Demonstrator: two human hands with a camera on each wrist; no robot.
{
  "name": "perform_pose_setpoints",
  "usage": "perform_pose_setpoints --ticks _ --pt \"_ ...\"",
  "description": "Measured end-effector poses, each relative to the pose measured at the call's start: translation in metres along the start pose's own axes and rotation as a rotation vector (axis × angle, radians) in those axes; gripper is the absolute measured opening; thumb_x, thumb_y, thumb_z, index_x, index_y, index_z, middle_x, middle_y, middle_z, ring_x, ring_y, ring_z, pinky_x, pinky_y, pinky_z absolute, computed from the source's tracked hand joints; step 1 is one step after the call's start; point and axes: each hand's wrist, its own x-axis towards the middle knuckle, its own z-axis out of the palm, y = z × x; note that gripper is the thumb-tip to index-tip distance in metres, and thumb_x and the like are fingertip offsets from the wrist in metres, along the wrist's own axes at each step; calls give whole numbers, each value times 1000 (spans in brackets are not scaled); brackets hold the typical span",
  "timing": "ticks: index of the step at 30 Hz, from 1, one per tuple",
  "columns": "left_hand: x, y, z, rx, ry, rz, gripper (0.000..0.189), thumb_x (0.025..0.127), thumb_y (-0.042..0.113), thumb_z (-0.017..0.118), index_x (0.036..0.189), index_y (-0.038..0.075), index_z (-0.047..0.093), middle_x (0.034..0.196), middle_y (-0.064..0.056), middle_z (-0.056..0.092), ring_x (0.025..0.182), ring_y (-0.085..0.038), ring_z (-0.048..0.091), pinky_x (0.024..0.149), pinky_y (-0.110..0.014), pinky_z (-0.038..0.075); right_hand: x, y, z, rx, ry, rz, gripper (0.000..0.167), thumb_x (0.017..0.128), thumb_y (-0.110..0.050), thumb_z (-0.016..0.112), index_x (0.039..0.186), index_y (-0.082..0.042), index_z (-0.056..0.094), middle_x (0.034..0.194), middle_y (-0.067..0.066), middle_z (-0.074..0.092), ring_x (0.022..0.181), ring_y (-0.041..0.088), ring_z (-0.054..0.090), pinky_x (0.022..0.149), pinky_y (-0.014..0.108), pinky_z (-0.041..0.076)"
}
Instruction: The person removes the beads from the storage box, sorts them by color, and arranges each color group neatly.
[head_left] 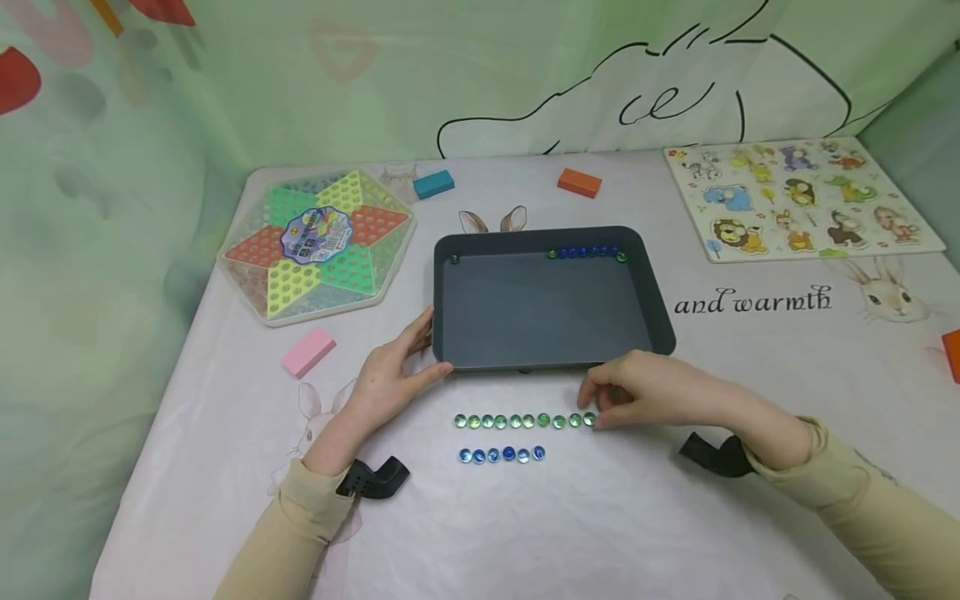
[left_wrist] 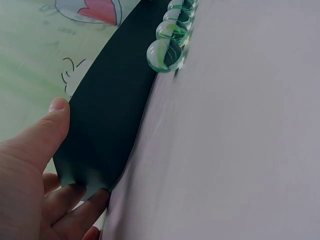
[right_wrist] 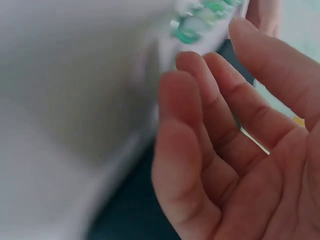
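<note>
Looks like marble-lining: I'd nudge the green row [head_left: 528, 421] softly from its 3 o'clock end so nothing rolls. It's at 6 o'clock off the tray [head_left: 517, 321]. Right hand [head_left: 648, 390]'s loosely curled at that end, holding nothing; left hand [head_left: 386, 379] has its thumb and fingers round the tray's 8 o'clock corner. Right wrist cam shows the thumb-finger gap; only head cam catches the blue row [head_left: 508, 454].

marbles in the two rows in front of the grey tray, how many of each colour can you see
Green marbles: 10
Blue marbles: 6
Total in the two rows: 16
</note>
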Motion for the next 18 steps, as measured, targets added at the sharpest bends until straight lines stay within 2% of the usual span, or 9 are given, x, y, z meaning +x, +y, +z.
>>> perform_pose_setpoints --ticks 6,11,14,18 --pt "0 0 -2 -5 4 8 77 83 37 67 147 21 27 134 -7 53 120 -22 53 105 -45 34 9 -16 -23 22 -38 -97 16 83 -24 69 97 -19 66 72 -16 57 63 0 50 57 19 44" --pt "0 0 -1 -3 9 16 77 83 36 67 147 21 27 133 -8 54 119 -22 54 104 -45 35 27 -27 -48 79 -37 -180 17 86 -27 66 99 -17 66 78 -12 61 67 3 54 59 21 46" --pt "0 -1 -1 -4 9 24 77 83 36 68 147 21 27 133 -7 54 119 -22 54 104 -45 36 43 -28 -62 170 -25 -181 18 88 -25 64 101 -13 65 81 -4 63 68 9 56 61 26 49" --pt "0 -1 -1 -2 12 24 77 83 38 67 147 21 27 133 -6 54 118 -22 54 103 -45 36 69 -27 -78 273 18 -136 21 90 -21 61 106 -8 63 81 6 61 67 22 57 62 31 50"
